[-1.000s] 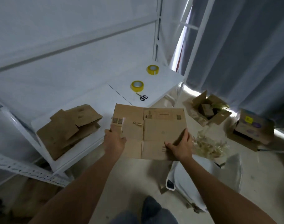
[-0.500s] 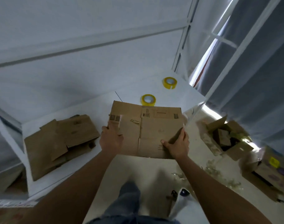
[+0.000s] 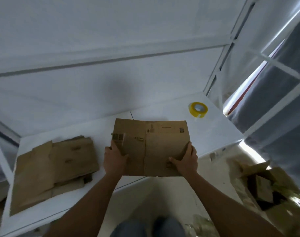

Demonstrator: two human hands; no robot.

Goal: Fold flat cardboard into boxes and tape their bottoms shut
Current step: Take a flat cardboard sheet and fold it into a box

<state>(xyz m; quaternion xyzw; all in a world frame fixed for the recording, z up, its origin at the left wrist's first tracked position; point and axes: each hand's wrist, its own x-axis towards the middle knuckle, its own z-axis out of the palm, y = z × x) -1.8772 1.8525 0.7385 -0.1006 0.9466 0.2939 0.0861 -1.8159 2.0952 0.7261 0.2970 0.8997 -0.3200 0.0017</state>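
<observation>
So the white shelf table (image 3: 214, 134) fills a lot more of the view now than it did a second ago. The person has stepped in closer and the flat cardboard box (image 3: 151, 147) they're carrying is now over the table's front edge instead of hanging out over the floor. It's still completely flat, no panels popped open yet, so I'd say folding hasn't started and this is just getting it to the work surface.

Off to the left, the stack of flattened cardboard (image 3: 55, 170) sits on the same table, well apart from the held piece, looks like the supply pile. On the floor to the right there's an open cardboard box (image 3: 265, 185) with stuff in it, blurry.

Left hand (image 3: 114, 157) grips the left edge of the flat box, thumb on top and fingers wrapped under. Right hand (image 3: 186, 159) does the same at the lower right corner, thumb lying across the face. Same grips as before, nothing has slipped.

One yellow tape roll (image 3: 198, 109) shows on the table beyond the cardboard, near the right end. The second roll and the scissors from earlier are hidden now, probably behind the sheet.
</observation>
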